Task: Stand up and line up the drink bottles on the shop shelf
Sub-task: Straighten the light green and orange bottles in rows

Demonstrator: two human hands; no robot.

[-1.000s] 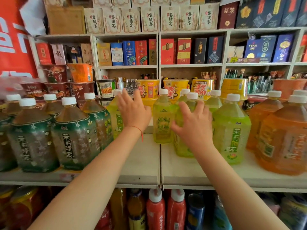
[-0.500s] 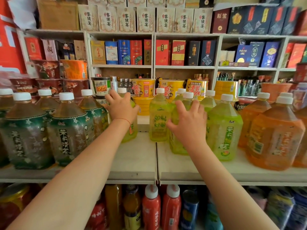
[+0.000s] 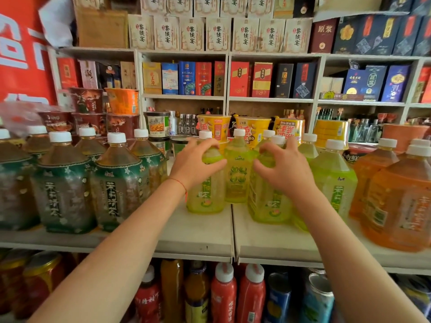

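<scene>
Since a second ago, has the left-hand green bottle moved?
Yes. The left hand has drawn the green bottle right along the shelf, away from the dark bottles and close beside the yellow bottle.

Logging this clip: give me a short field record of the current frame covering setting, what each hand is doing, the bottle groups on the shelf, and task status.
setting: shop shelf with drink bottles, boxed goods behind
left hand: grips the shoulder of a yellow-green bottle
right hand: fingers curled on the neighbouring yellow-green bottle
between the hands: a paler yellow bottle, upright, set further back
left group: dark green-label tea bottles, upright
right group: orange bottles, upright
task status: all visible bottles upright; yellow-green ones not yet in an even row
</scene>
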